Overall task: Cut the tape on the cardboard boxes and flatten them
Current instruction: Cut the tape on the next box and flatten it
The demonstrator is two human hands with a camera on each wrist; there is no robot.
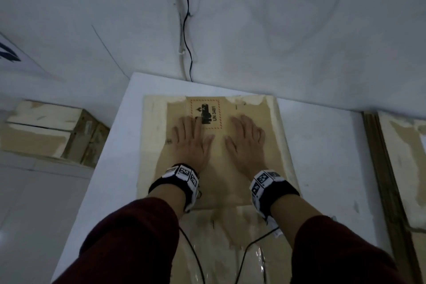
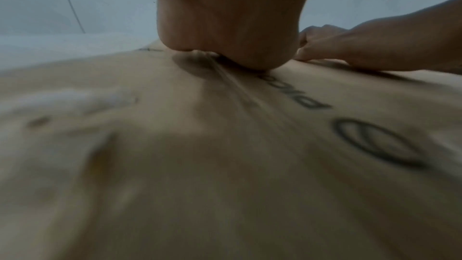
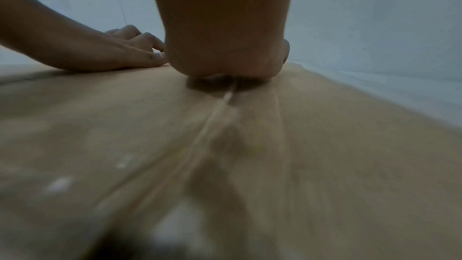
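dark red sleeves (image 1: 129, 240) lead to the left hand (image 1: 191, 143) and right hand (image 1: 246, 140), fingers spread, pressing the cardboard box (image 1: 272, 145) flat. flattening looks nearly done; next probably means setting it aside.

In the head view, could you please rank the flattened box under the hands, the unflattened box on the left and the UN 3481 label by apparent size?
1. flattened box
2. unflattened box, though it sits farther away
3. UN 3481 label

Two hands: left (image 1: 191, 140), right (image 1: 247, 140). One flattened box (image 1: 272, 145) on table. One box (image 1: 46, 129) on floor left.
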